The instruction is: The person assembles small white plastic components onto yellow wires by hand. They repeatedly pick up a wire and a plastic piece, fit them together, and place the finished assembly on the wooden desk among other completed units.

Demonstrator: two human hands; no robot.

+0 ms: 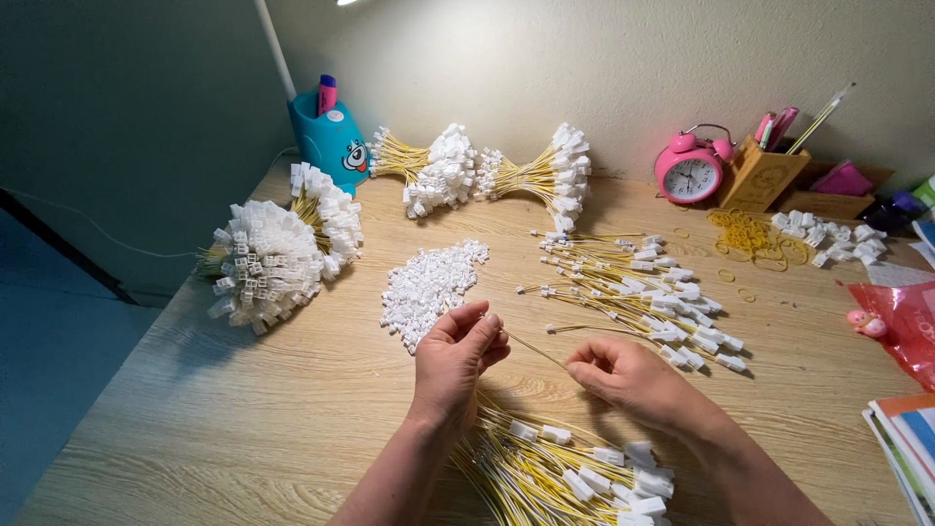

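My left hand [458, 356] and my right hand [623, 375] hold the two ends of one thin yellow wire [536, 349] stretched between them above the wooden table [243, 419]. The left fingertips pinch its end, where a small white connector may sit, too small to tell. A pile of loose white plastic connectors [429, 284] lies just beyond the left hand. A heap of yellow wires with white plugs [575, 468] lies under my wrists. A spread of finished wires [643, 292] lies beyond the right hand.
Bundled wire sheaves stand at the left [278, 253] and back [487, 170]. A blue pen holder [331, 141], pink alarm clock [690, 173], wooden pen box [760, 175], yellow rubber bands [755, 239] and a red bag [901, 321] sit around the edges.
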